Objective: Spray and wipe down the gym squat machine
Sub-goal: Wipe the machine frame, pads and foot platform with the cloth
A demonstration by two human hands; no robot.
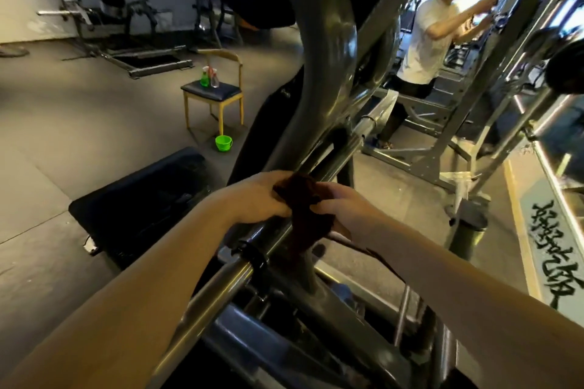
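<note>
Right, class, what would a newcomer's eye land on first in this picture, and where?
Dead centre, the left hand and right hand both grip a dark cloth against the squat machine's slanting bar. Behind, left, a bright green bucket sits on the floor by a chair carrying two spray bottles.

cloth dark brown | bucket bright green | chair seat navy

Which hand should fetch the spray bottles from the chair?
Probably the left hand: the bottles on the chair stand far off on its side, so the right hand can hold the cloth on the bar.
</note>
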